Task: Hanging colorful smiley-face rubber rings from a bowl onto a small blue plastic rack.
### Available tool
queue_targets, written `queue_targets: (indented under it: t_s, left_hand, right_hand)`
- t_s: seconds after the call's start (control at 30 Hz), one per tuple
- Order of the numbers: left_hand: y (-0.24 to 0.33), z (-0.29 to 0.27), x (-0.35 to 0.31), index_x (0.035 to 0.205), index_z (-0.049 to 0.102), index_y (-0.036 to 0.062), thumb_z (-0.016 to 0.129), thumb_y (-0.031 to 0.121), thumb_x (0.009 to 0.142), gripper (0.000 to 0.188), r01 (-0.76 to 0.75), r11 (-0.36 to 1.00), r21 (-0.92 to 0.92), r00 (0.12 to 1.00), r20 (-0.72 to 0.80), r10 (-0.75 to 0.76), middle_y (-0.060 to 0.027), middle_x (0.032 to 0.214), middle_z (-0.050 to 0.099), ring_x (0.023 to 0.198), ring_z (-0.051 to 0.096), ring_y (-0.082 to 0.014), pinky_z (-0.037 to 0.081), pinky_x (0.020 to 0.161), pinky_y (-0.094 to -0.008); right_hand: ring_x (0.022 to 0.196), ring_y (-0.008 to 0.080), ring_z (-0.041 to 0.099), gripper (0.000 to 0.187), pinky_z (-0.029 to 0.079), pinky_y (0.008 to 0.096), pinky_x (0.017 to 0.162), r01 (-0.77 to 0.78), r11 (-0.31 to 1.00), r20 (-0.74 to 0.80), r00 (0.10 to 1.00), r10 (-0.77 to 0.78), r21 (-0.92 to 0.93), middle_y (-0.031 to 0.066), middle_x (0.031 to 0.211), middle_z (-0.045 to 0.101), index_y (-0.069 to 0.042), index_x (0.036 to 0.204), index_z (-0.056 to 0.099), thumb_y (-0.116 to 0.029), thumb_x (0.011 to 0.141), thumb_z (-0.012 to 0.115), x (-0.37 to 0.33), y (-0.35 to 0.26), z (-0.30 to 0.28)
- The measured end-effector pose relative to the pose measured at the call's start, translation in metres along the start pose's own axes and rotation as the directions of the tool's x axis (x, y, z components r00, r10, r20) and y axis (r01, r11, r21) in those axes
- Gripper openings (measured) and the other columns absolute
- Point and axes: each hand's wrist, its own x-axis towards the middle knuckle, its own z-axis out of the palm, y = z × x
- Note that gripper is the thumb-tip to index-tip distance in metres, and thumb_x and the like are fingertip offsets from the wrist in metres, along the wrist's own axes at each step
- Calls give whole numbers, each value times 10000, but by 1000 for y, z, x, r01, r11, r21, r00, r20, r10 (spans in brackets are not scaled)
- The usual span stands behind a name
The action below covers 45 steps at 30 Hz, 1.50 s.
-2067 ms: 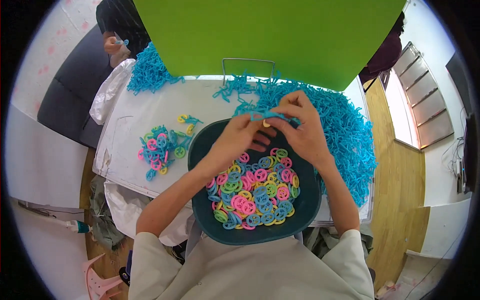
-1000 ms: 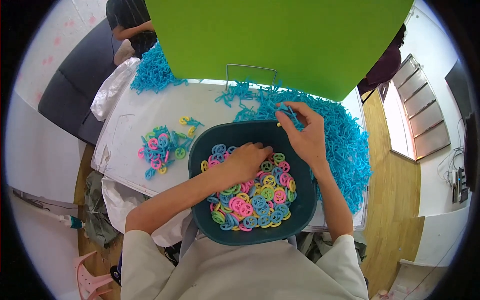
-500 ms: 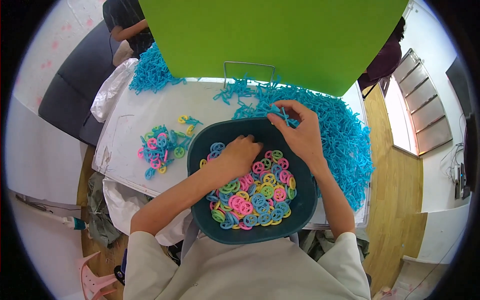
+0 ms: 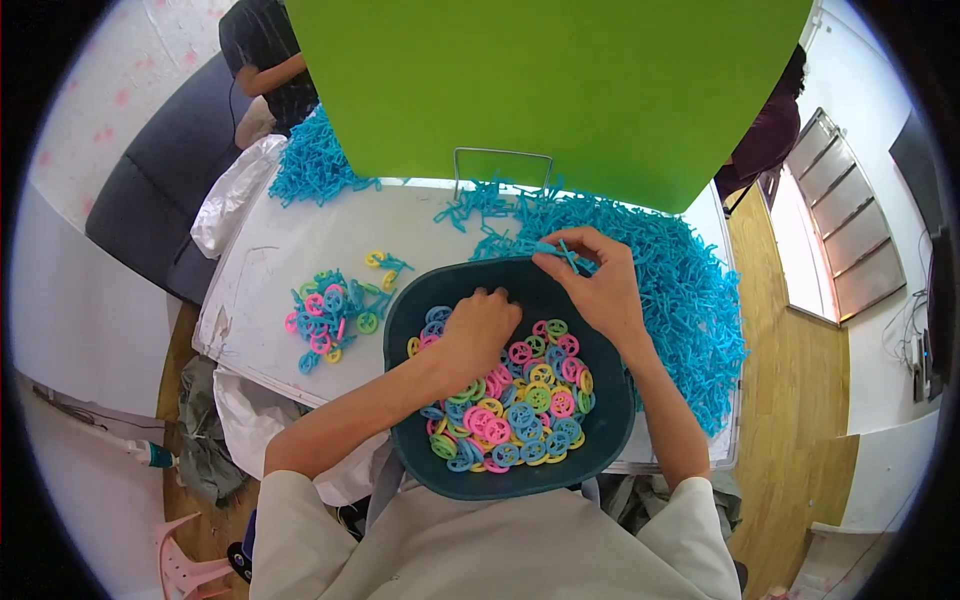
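A dark green plastic basin (image 4: pixel 402 440) stands at the near edge of the table, holding many small pink, blue, yellow and green plastic wheel-shaped rings (image 4: pixel 520 415). My left hand (image 4: pixel 480 330) reaches inside it near the far wall. Its fingers are curled closed, and whatever they hold is hidden. Over the basin's far right rim, my right hand (image 4: pixel 605 285) pinches a small blue plastic stick (image 4: pixel 568 254) between thumb and fingers. Beyond and to the right of that hand spreads a big heap of similar blue sticks (image 4: pixel 680 290).
On the white table (image 4: pixel 260 270) at left lies a small pile of rings joined with blue sticks (image 4: pixel 330 315). Another blue heap (image 4: pixel 315 165) sits far left. A green board (image 4: pixel 560 90) stands across the back. Two other people are partly visible behind it.
The whole view has shifted slightly, so the basin and table appear lower. My left hand stays in the basin, and my right hand stays by the rim with its fingers slightly shifted.
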Motion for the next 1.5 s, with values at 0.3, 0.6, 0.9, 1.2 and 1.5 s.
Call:
queue_targets:
  t_s: [0.3,0.6,0.9,1.2,1.5]
  left_hand:
    - [-12,-43,7,992,638,-5,620,14,841,153,-137,552,-823,722,-464,-513,-105,876,659,797,653,-205,535,711,-308]
    - [-18,-34,9,986,539,-28,513,75,965,108,-130,285,-950,877,-244,-413,-97,913,633,843,659,-165,576,736,-276]
    - [-12,-28,12,969,496,-37,468,28,967,71,-125,153,-980,867,-183,-463,-140,906,632,817,680,-205,580,670,-302]
    - [-3,-27,12,936,495,-37,460,-6,944,47,-136,443,-886,816,-354,-457,-162,847,667,770,685,-221,560,644,-303]
    - [6,-31,10,950,466,-30,464,24,960,56,-144,339,-929,843,-295,-450,-147,829,629,730,672,-207,551,619,-298]
  right_hand:
    - [753,157,613,202,475,283,712,-64,990,-56,997,57,-129,86,865,680,-28,967,687,-129,796,725,-1,3,-3]
    - [831,232,608,166,459,318,743,88,991,48,995,-83,-105,91,832,668,-54,901,715,-57,738,742,-1,-2,-2]
    - [780,212,598,161,445,313,691,43,996,123,992,-34,-74,90,814,662,-38,898,715,-24,739,736,-3,-6,-1]
    - [671,123,541,148,394,281,605,-127,988,168,976,140,-87,70,737,660,-12,880,719,-67,748,760,-3,-7,-5]
    - [546,123,497,188,383,295,515,-196,980,160,968,192,12,111,663,651,-23,914,730,-117,752,745,-6,-1,-3]
